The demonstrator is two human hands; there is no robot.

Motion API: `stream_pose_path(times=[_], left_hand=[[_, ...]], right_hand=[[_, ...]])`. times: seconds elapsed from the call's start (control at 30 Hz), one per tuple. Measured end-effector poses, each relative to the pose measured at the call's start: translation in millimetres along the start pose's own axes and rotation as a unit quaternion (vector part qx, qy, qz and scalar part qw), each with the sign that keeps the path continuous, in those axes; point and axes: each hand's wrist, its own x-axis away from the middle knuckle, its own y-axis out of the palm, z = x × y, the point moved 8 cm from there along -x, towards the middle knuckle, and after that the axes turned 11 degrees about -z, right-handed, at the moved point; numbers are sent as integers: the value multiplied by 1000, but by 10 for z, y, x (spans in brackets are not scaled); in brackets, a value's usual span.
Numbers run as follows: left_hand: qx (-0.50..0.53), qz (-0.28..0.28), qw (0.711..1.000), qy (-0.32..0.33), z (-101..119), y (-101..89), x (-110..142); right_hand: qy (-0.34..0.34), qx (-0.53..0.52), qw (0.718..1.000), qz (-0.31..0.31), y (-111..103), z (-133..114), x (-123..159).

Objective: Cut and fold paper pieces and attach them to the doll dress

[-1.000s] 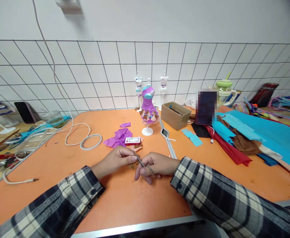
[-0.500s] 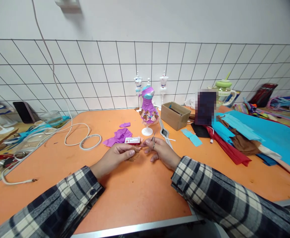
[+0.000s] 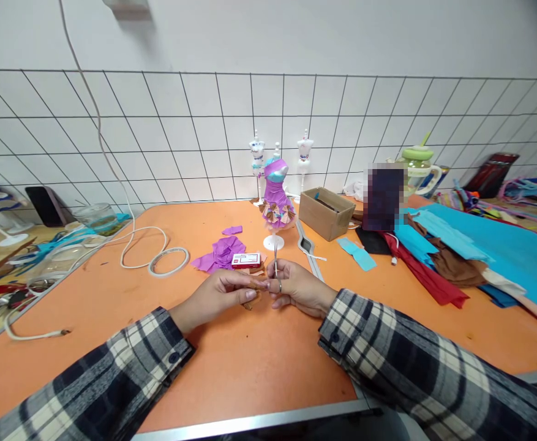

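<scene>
My left hand (image 3: 225, 293) is closed on a small piece of brown crepe paper (image 3: 248, 304), mostly covered by the fingers. My right hand (image 3: 298, 288) holds small metal scissors (image 3: 276, 260), blades pointing up and away from me. The fingertips of both hands meet over the orange table. Just beyond them lies a red and white box (image 3: 246, 261), with purple crepe paper (image 3: 220, 254) to its left. Farther back stands a mini dress form (image 3: 275, 190) in a purple and blue dress with brown fan-shaped trim around the skirt.
Two white dress forms (image 3: 304, 153) stand against the tiled wall. A cardboard box (image 3: 327, 214) sits right of centre, near a blue paper scrap (image 3: 357, 253). Coloured paper sheets (image 3: 456, 260) cover the right side. On the left lie a tape roll (image 3: 168, 262) and a white cable (image 3: 130, 245).
My right hand has come down and closer to my left, and the scissors now point more upright. The brown piece has turned a little in my left fingers.
</scene>
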Motion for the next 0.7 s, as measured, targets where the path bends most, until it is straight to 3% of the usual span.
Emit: stream_pose_path(times=[0.1,0.17,0.3,0.37,0.57,0.7], left_hand=[[-43,-3,999,7,3,10,7],[-125,8,992,22,48,0,13],[-370,39,924,86,244,23,47],[-436,56,891,110,324,31,71],[-455,80,878,127,409,10,102],[-430,25,886,173,506,139,130]], right_hand=[[-22,17,1000,11,-28,-27,-4],[-41,29,999,20,-58,-54,-8],[-93,93,989,63,-171,-148,-5],[-118,131,980,94,-239,-199,6],[-129,179,967,131,-323,-235,12],[-117,207,960,147,-337,-248,30]])
